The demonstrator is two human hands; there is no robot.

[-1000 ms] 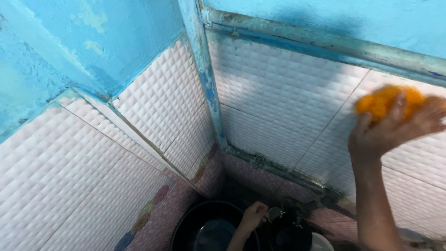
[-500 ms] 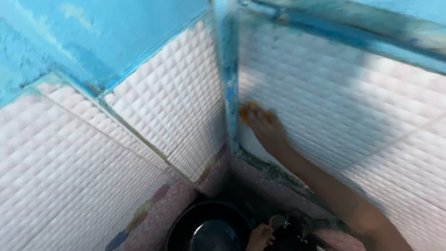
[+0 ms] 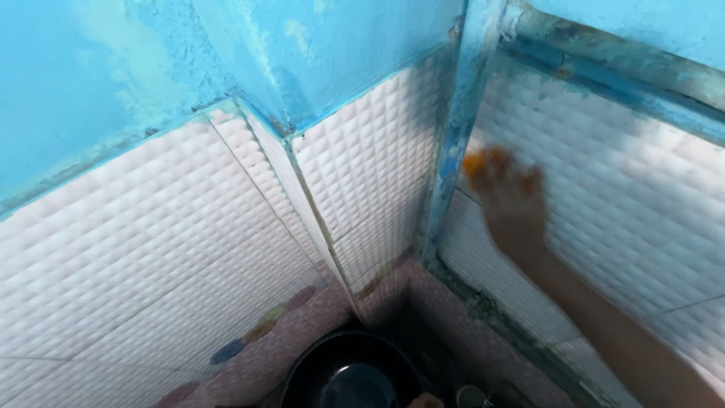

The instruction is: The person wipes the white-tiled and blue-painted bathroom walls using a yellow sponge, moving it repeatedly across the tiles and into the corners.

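Pressing orange scrubber (image 3: 483,161) | fluffy, blurred | right hand (image 3: 512,198) | white tiles (image 3: 604,181)

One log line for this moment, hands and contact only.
right hand: pressing orange scrubber on white textured wall tile beside blue corner pipe | left hand: barely visible at bottom edge near black bucket

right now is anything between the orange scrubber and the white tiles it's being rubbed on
Nothing visible. The right hand presses the orange scrubber flat against the white textured tiles, just right of the blue corner pipe. The hand is motion-blurred, so the contact itself is not sharp.
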